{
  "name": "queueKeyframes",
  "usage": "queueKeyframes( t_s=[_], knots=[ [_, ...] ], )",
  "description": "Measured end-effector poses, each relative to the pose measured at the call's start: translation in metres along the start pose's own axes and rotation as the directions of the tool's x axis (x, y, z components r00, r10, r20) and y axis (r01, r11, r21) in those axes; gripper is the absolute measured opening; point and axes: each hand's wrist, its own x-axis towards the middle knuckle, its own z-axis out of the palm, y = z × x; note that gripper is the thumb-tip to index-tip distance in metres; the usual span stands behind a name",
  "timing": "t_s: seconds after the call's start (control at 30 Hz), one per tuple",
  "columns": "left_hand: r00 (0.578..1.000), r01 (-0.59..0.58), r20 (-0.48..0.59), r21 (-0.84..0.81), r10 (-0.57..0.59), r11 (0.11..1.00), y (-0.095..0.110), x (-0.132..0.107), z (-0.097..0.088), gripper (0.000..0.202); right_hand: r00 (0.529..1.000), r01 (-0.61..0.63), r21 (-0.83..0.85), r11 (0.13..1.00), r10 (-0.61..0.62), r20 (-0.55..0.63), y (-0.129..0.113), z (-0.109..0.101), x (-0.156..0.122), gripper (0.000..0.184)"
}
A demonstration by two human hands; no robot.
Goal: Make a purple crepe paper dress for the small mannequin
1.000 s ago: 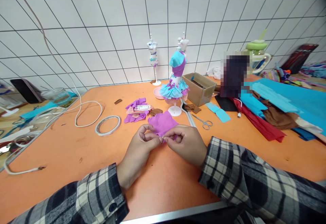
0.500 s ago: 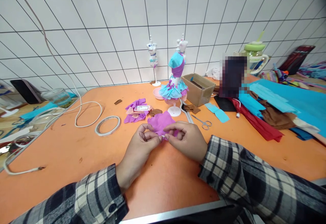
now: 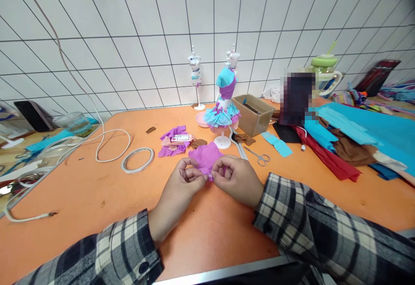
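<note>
My left hand [image 3: 180, 190] and my right hand [image 3: 238, 179] meet over the orange table [image 3: 97, 190], both pinched on the near edge of a piece of purple crepe paper [image 3: 206, 156]. The paper is bunched between the fingertips and spreads away from me. Just beyond it stands a small mannequin [image 3: 223, 103] in a blue and purple paper dress on a white stand. Small scissors [image 3: 259, 156] lie to the right of my hands.
A tape roll [image 3: 137, 158] and a white cable [image 3: 106, 146] lie left. Purple scraps with a small card [image 3: 177, 140], a second bare mannequin [image 3: 195, 75], a cardboard box [image 3: 254, 112], and blue, red and brown paper sheets [image 3: 343, 142] fill the back and right.
My fingers have drawn closer together and the purple paper's near edge has gathered more tightly between them. The hands stay in the same place.
</note>
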Motion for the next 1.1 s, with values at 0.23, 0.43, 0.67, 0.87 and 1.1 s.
queueKeyframes(
  t_s=[0.23,0.43,0.67,0.87,1.1],
  knots=[
    [1.000,0.016,-0.012,-0.213,-0.019,0.977,0.001,0.002,-0.004,0.040,0.946,-0.322,0.412,0.852,0.303,0.113,0.006,-0.009,0.009,0.018],
    [0.997,-0.003,-0.069,-0.321,-0.020,0.947,0.009,0.005,-0.015,0.039,0.924,-0.348,0.544,0.764,0.376,0.062,0.015,-0.018,0.016,0.024],
    [0.988,0.033,-0.128,-0.362,-0.084,0.932,0.014,0.011,-0.021,0.033,0.892,-0.350,0.662,0.663,0.451,0.020,0.015,-0.025,0.023,0.029],
    [0.991,-0.013,-0.130,-0.326,-0.032,0.945,0.017,0.012,-0.023,0.034,0.877,-0.252,0.731,0.634,0.470,-0.105,0.017,-0.039,0.028,0.030],
    [0.968,0.184,0.178,-0.031,-0.175,0.983,0.019,0.006,-0.024,0.032,0.851,0.132,0.527,0.840,0.176,-0.495,0.031,-0.062,0.034,0.026]
  ],
)
